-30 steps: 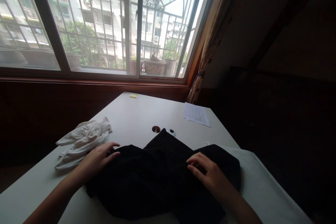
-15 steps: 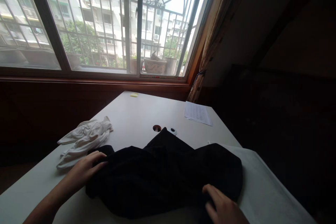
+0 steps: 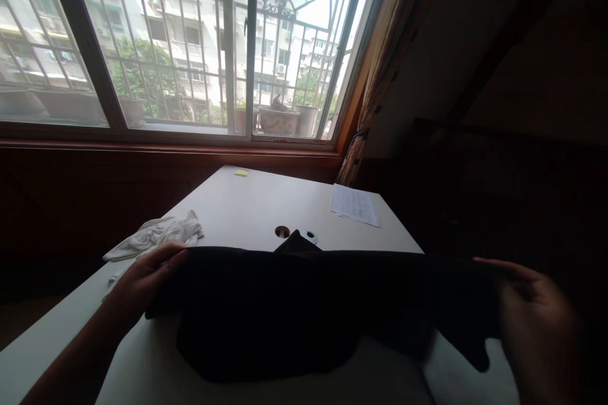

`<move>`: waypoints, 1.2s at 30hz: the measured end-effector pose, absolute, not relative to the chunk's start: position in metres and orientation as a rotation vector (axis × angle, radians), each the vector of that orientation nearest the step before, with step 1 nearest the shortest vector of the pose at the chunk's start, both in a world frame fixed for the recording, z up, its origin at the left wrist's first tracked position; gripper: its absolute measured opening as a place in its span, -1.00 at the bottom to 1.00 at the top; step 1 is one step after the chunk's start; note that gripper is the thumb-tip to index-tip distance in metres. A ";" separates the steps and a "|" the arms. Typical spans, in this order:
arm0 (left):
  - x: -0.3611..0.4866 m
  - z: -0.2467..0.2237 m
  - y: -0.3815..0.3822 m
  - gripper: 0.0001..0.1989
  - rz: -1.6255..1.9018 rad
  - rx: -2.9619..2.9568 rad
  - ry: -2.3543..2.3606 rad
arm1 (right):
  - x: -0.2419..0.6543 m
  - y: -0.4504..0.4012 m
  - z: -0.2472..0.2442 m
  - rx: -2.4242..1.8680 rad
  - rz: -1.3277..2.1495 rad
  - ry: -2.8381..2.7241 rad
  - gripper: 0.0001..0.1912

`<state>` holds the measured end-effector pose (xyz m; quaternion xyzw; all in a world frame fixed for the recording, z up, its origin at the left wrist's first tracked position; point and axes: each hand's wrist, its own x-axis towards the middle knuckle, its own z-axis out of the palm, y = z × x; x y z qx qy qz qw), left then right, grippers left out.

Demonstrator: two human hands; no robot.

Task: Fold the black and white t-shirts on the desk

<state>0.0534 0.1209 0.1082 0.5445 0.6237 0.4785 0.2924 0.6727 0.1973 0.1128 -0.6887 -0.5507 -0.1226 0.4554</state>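
A black cloth (image 3: 285, 310) is stretched wide above the white table, its top edge nearly straight. My left hand (image 3: 154, 269) grips its upper left corner, fingers closed on the fabric. At the far right, my right hand (image 3: 534, 300), somewhat blurred, pinches the other end. Part of the cloth hangs down in folds below, and a dark peak pokes up behind the top edge. Crumpled white cloth (image 3: 161, 233) lies just beyond my left hand, partly hidden by it.
The white table (image 3: 256, 202) has a round hole (image 3: 282, 232) and a small white ring (image 3: 310, 237) near its middle. Printed papers (image 3: 354, 205) lie at the back right, a yellow note (image 3: 241, 173) at the back edge. A barred window and a tied curtain (image 3: 354, 155) stand behind.
My right hand has moved right and up, pulling the black cloth out wide. My left hand has closed on its corner and risen slightly. The cloth's upper edge is now lifted and straighter.
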 end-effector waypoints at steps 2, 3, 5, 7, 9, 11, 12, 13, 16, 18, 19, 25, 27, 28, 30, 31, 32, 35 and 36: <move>0.057 0.111 0.132 -0.60 1.257 1.547 1.691 | 0.659 0.219 0.119 -1.781 -0.223 -1.295 -0.64; 0.058 0.110 0.139 -0.61 1.236 1.611 1.721 | 0.649 0.230 0.119 -1.782 -0.202 -1.306 -0.65; 0.061 0.104 0.158 -0.62 1.185 1.741 1.782 | 0.626 0.246 0.111 -1.697 -0.185 -1.368 -0.66; 0.062 0.091 0.177 -0.60 1.127 1.828 1.810 | 0.598 0.253 0.095 -1.566 -0.143 -1.492 -0.66; 0.062 0.074 0.193 -0.59 1.044 1.859 1.800 | 0.567 0.251 0.077 -1.459 -0.094 -1.660 -0.69; 0.061 0.057 0.204 -0.59 0.955 1.846 1.805 | 0.538 0.243 0.062 -1.350 -0.004 -1.838 -0.75; 0.060 0.050 0.208 -0.59 0.924 1.835 1.815 | 0.524 0.238 0.057 -1.280 0.061 -1.943 -0.77; 0.059 0.043 0.210 -0.59 0.907 1.822 1.827 | 0.510 0.234 0.052 -1.208 0.123 -2.050 -0.78; 0.057 0.032 0.210 -0.57 0.915 1.773 1.814 | 0.477 0.223 0.042 -1.073 0.247 -2.276 -0.72; 0.054 0.028 0.208 -0.56 0.941 1.723 1.765 | 0.459 0.222 0.038 -1.065 0.275 -2.364 -0.59; 0.052 0.026 0.207 -0.55 0.954 1.697 1.736 | 0.451 0.222 0.036 -1.074 0.277 -2.400 -0.52; 0.041 0.023 0.201 -0.53 0.995 1.587 1.625 | 0.430 0.237 0.032 -1.071 0.260 -2.476 -0.77; 0.040 0.026 0.199 -0.53 1.005 1.584 1.634 | 0.435 0.239 0.039 -1.006 0.244 -2.389 -0.83; 0.041 0.029 0.197 -0.53 1.008 1.593 1.639 | 0.439 0.237 0.045 -0.961 0.231 -2.337 -0.84; 0.044 0.036 0.193 -0.53 1.014 1.625 1.632 | 0.450 0.231 0.060 -0.871 0.196 -2.255 -0.86; 0.046 0.041 0.191 -0.54 1.017 1.651 1.621 | 0.456 0.226 0.068 -0.835 0.175 -2.231 -0.86; 0.049 0.047 0.188 -0.56 1.019 1.685 1.609 | 0.461 0.220 0.076 -0.806 0.155 -2.220 -0.86; 0.054 0.065 0.179 -0.63 0.982 1.852 1.547 | 0.476 0.197 0.094 -0.741 0.126 -2.250 -0.80; 0.054 0.071 0.176 -0.65 0.946 1.923 1.515 | 0.480 0.189 0.097 -0.725 0.129 -2.270 -0.78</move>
